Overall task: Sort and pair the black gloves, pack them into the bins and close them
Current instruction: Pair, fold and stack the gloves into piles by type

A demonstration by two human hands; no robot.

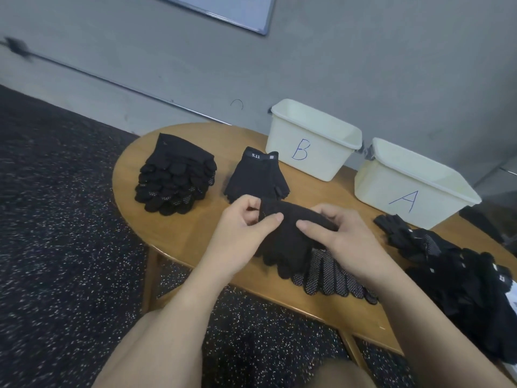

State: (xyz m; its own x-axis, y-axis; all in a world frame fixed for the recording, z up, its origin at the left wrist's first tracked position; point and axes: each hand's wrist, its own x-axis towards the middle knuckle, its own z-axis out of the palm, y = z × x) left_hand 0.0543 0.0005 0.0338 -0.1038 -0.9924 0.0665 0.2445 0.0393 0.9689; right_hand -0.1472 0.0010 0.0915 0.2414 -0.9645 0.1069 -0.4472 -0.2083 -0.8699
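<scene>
Above the near edge of the oval wooden table (195, 236), a black knit glove (282, 242) is held between both hands. Its cuff end is pinched by the left hand (246, 222), with the thumb laid over the top of the fabric and the other fingers curled behind it. The right hand (335, 233) is clamped on the other side of the same glove, thumb on top and fingers wrapped round the far edge. The glove's fingers hang down toward the table edge. Directly beneath it, a second knit glove with white grip dots (333, 275) is seen lying flat on the table, partly covered by the held glove and the right wrist.

At the left end of the table, a neat stack of dotted knit gloves (176, 180) is laid with the fingertips fanned toward the viewer. Just beside it, toward the middle, a fingerless glove pair marked "5.11" on the cuff (254, 177) is placed flat, close behind the left hand. At the right end, an unsorted heap of black gloves (453, 273) is spread across the table to the frame's edge.

Along the back of the table, two cream plastic bins are set side by side, both without lids. The bin lettered B (310, 141) is placed behind the fingerless pair; the bin lettered A (411, 183) is placed to its right, behind the heap. Whether anything lies inside either bin cannot be told from this angle. A dark speckled floor (56, 219) is visible below the table.
</scene>
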